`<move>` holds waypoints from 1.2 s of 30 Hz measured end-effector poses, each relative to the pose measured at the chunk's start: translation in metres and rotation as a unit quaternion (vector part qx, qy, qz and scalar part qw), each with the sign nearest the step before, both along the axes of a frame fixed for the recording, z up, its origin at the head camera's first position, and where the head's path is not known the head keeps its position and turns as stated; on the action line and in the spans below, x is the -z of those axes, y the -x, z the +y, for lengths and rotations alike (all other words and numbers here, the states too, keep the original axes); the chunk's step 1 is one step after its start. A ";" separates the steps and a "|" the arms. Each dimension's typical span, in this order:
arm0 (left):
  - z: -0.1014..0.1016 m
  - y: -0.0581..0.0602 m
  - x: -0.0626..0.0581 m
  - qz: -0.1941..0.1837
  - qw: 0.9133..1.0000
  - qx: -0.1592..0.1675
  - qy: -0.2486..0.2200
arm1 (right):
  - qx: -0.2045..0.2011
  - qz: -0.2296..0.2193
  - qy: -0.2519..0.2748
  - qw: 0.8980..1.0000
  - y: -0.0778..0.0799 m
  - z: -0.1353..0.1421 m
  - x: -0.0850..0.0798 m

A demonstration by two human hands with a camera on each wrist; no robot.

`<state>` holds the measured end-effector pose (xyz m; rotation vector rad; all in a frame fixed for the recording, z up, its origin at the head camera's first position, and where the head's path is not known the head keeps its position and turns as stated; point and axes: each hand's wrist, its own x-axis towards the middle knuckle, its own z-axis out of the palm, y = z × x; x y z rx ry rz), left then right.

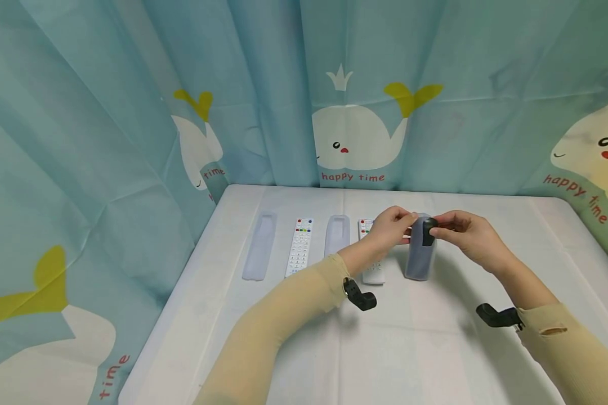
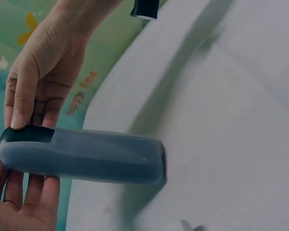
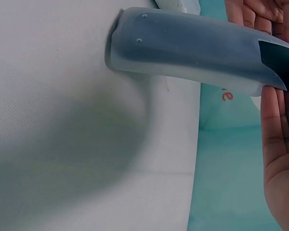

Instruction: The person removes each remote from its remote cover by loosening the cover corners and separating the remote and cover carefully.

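Note:
A black remote control (image 1: 429, 231) sits inside a translucent cover (image 1: 418, 260), its dark end showing through the cover's opening. The cover is tilted, upper end raised, lower end at or close to the tabletop. My left hand (image 1: 385, 229) pinches the cover's upper end from the left. From the right, my right hand (image 1: 470, 235) pinches the same end, its thumb on the exposed black part of the remote (image 2: 26, 134). In the right wrist view, the right hand's fingers (image 3: 271, 115) lie along the cover's edge.
Left of the hands, a white remote (image 1: 300, 247), another white remote (image 1: 374, 275) partly behind the left hand, and two translucent covers, one far left (image 1: 260, 247) and one between the remotes (image 1: 337, 235), lie on the white table (image 1: 410, 349). A patterned curtain (image 1: 263, 112) hangs behind.

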<state>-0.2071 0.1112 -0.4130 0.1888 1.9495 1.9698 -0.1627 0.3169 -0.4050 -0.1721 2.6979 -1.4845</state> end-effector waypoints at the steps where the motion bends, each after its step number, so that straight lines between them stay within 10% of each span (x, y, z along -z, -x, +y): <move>1: 0.000 0.000 0.000 -0.001 1.000 -0.003 0.000 | 0.000 0.000 0.000 1.000 0.000 0.000 0.000; 17: 0.007 -0.004 0.014 -0.053 0.997 -0.053 -0.001 | -0.001 0.008 0.010 1.000 -0.003 0.008 0.005; 27: -0.001 -0.006 0.024 -0.030 0.990 0.023 0.136 | 0.001 0.006 0.024 1.000 -0.005 0.008 0.006; 36: -0.008 -0.007 0.020 -0.094 0.992 0.048 0.064 | -0.008 0.012 0.052 0.999 -0.005 0.008 0.011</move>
